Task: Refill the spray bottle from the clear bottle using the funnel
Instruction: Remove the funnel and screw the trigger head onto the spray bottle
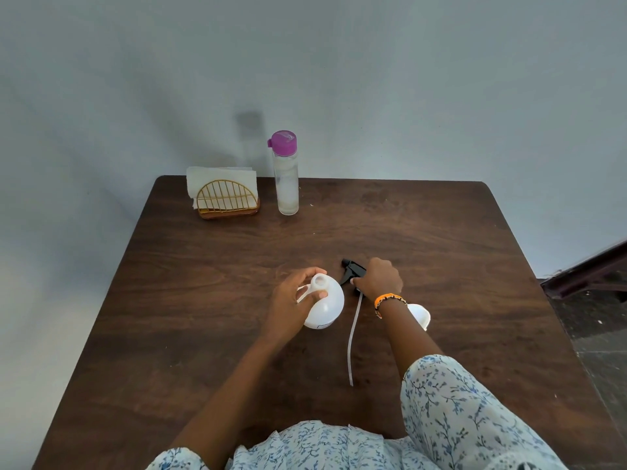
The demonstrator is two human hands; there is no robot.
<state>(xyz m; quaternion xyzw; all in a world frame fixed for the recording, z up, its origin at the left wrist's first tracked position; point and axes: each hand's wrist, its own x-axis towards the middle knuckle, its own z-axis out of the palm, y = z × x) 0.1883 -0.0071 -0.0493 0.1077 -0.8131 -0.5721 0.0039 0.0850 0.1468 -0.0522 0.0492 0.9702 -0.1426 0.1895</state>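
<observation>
While the white spray bottle (325,305) stands upright near the middle of the brown desk (203,300) with its neck uncapped and open, the left hand (295,296) grips it at the neck and handle loop, fingers curled round the top. Right hand (378,278) is closed over the black trigger head (353,271), which is off the bottle and sits just right of it, nozzle pointing toward the far edge; whether the head rests on the desk or is held slightly above it cannot be told. Its pale dip tube (353,340) trails from the head toward the person, lying along the desk surface. White funnel (420,315) lies just right of the right wrist, partly hidden by the forearm; an orange bracelet (388,298) is on that wrist. Clear bottle (286,174) with purple flip cap stands upright at the far edge, cap closed, well apart from both hands. Just left of it: a gold wire napkin holder (226,200) with white napkins.
</observation>
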